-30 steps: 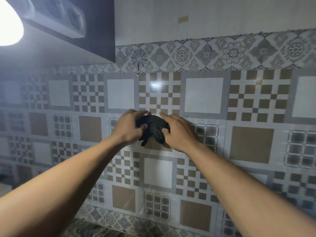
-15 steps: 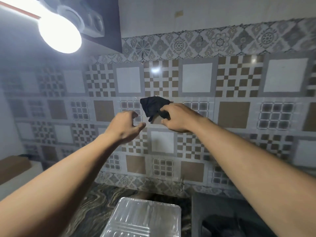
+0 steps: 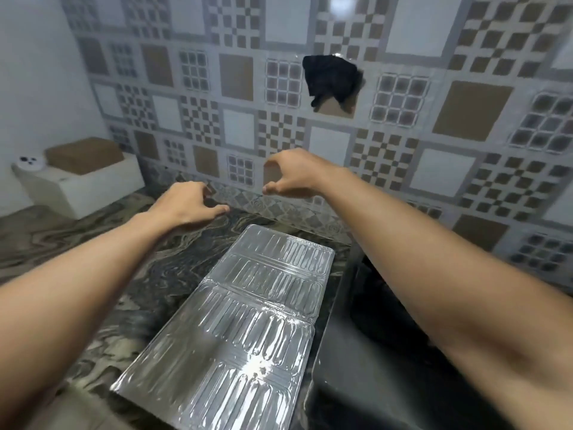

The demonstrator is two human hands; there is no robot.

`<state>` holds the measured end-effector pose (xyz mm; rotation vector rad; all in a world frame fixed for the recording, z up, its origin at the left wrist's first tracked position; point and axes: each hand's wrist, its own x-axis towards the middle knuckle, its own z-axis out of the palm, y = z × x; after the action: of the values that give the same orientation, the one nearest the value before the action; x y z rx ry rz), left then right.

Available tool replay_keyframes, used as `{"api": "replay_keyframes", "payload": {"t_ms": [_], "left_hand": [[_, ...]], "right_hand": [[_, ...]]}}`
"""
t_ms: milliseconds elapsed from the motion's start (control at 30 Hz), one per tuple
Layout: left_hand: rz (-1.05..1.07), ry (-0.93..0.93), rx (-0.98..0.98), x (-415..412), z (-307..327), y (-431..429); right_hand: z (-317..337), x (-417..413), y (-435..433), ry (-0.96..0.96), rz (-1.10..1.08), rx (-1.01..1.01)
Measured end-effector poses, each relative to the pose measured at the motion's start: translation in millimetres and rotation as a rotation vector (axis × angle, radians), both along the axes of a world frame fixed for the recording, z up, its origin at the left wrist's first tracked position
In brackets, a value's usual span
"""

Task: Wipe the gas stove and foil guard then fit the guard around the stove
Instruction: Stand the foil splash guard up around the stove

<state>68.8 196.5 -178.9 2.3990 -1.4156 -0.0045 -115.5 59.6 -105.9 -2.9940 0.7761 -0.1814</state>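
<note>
Both hands are empty: the left hand (image 3: 186, 203) hangs over the marbled worktop (image 3: 102, 243) with fingers loosely curled, and the right hand (image 3: 291, 175) is held a little higher, thumb and fingers bent but apart, gripping nothing. A dark cloth (image 3: 330, 79) hangs on the tiled wall (image 3: 434, 169), so wiping looks finished. Just below the hands, the folded foil guard (image 3: 245, 330) lies flat beside the dark stove (image 3: 372, 352). Next comes grasping it, unfolding it and standing it around the stove.
</note>
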Motion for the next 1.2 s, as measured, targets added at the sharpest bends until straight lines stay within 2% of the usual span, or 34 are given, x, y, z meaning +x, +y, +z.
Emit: {"api": "replay_keyframes", "payload": {"t_ms": [167,400,700,867,1033,1200], "left_hand": [[0.162,0.080,0.060,3,-53,34],[0.330,0.204,0.167,-4,-140,68],[0.448,0.246,0.378,-21,-222,86],[0.556,0.264,0.442,-23,-244,87],[0.652,0.284,0.363,-24,-240,79],[0.697,0.370,0.286,-23,-231,74]], "right_hand": [[-53,33,0,0.090,0.159,0.060],[-149,83,-4,0.313,0.362,0.076],[-251,131,-7,0.540,0.467,0.074],[-283,156,-5,0.632,0.540,0.141],[-291,180,-1,0.727,0.539,0.132],[-290,182,7,0.628,0.562,0.007]]}}
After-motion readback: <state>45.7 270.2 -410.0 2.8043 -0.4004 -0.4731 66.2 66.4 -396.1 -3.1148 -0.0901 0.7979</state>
